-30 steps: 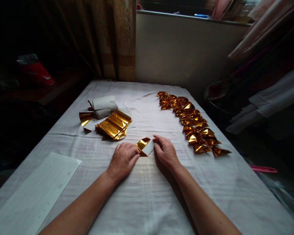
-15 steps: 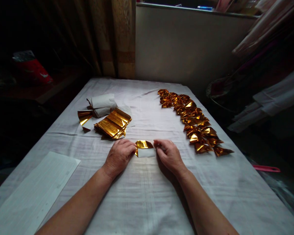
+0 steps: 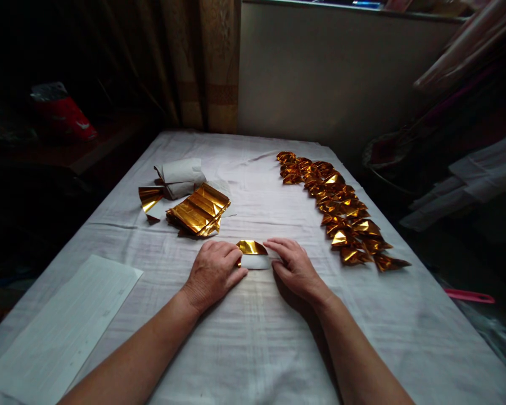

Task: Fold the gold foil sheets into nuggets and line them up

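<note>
**As hands pin it, foil lies level**

Tilted a second ago, the gold foil paper (image 3: 253,254) now lies level mid-table on the white cloth (image 3: 257,343), gold strip above white. Left hand (image 3: 213,273) pins its 9 o'clock end, right hand (image 3: 296,269) its 3 o'clock end, both closer in. Stack of gold sheets (image 3: 200,211) at 10 o'clock, row of folded gold pieces (image 3: 341,216) at 2 o'clock, white sheet (image 3: 63,332) at 8 o'clock: unmoved.

Dim overall, lit by soft daylight from the far end. Brightest on the white cloth (image 3: 253,349) and pale wall (image 3: 320,84). Strong glints off the gold foil pieces (image 3: 341,214). Near-black at left and in corners. Soft shadow beside the right hand (image 3: 297,273). Bowed by wide-angle distortion at edges; sharp centrally.
</note>
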{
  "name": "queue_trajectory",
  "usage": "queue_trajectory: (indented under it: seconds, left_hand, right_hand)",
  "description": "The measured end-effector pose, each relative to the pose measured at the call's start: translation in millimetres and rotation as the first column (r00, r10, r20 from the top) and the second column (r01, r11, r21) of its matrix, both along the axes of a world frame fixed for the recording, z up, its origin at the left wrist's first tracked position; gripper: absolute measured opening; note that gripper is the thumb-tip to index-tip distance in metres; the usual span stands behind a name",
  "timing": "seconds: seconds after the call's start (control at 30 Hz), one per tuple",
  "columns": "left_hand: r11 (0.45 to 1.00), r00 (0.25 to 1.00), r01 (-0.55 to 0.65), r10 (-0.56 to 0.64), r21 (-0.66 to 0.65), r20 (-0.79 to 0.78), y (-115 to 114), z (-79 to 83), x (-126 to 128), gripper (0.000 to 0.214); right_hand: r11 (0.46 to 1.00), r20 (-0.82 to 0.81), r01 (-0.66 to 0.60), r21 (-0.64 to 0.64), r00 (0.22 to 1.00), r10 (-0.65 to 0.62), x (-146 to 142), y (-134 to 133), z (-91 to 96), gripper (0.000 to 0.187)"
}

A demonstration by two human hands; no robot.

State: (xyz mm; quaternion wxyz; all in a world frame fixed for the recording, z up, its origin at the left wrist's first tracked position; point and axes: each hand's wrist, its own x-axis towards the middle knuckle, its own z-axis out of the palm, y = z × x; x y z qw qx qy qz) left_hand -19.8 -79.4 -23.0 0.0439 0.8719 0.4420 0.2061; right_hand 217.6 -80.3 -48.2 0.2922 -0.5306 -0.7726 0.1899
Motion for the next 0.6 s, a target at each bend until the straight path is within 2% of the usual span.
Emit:
queue_trajectory:
  seconds: [0.13, 0.3, 0.4, 0.5, 0.6]
  left_hand:
    - [1.0, 1.0, 0.015, -0.015, 0.019, -0.017, 1.2, -0.4, -0.6, 0.012]
    - [0.999, 0.999, 0.031, -0.031, 0.035, -0.018, 1.3, 0.3, -3.1, 0.013]
    - [0.998, 0.999, 0.034, -0.034, 0.046, -0.011, 2.8, -0.7, -5.3, 0.014]
    - [0.999, 1.0, 0.024, -0.025, 0.046, 0.016, 4.9, -2.3, -6.8, 0.016]
    - [0.999, 0.998, 0.024, -0.025, 0.035, 0.049, 6.1, -3.2, -7.5, 0.019]
  right_hand:
    - [1.0, 0.027, 0.003, 0.015, 1.0, -0.003, 0.4, -0.4, -0.5, 0.047]
    - [0.995, 0.032, -0.076, 0.065, 0.997, 0.074, 1.9, 0.7, -3.1, 0.035]
    - [0.991, 0.012, -0.115, 0.062, 0.993, 0.114, 4.7, 2.5, -6.1, 0.039]
    - [0.994, 0.0, -0.1, 0.047, 0.995, 0.1, 6.5, 3.4, -7.3, 0.048]
    - [0.993, 0.002, -0.095, 0.066, 0.995, 0.095, 5.9, 3.5, -7.2, 0.046]
